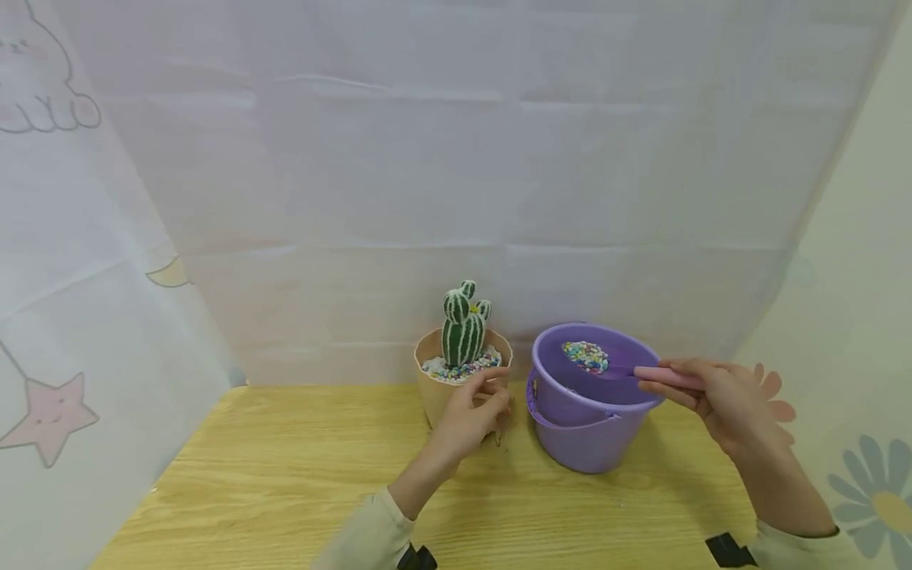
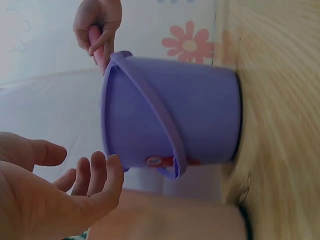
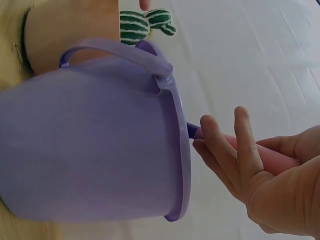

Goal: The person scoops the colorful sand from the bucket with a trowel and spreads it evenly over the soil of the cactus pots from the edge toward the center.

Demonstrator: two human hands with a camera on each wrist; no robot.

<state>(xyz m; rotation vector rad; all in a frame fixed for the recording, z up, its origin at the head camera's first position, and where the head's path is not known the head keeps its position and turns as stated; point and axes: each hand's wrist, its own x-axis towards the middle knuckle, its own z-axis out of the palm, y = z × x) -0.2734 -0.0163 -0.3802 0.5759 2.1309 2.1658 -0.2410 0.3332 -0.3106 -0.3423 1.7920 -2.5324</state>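
Note:
My right hand (image 1: 727, 396) grips the pink handle (image 1: 670, 378) of a small toy shovel with a purple blade. On the blade lies a heap of multicoloured pebbles (image 1: 586, 357), over the mouth of a purple bucket (image 1: 591, 443). My left hand (image 1: 470, 416) holds nothing; its fingers are loosely bent in front of a peach flowerpot (image 1: 431, 394), overlapping its rim in the head view. In the pot stands a green cactus (image 1: 463, 340) with white stripes, amid white and coloured pebbles. The left wrist view shows the left palm (image 2: 35, 200) beside the bucket.
The bucket's purple handle (image 2: 155, 107) hangs down at its side. Both containers stand on a wooden table (image 1: 299, 467) against a pale cloth backdrop (image 1: 356, 198). A printed side wall (image 1: 841, 380) rises at the right.

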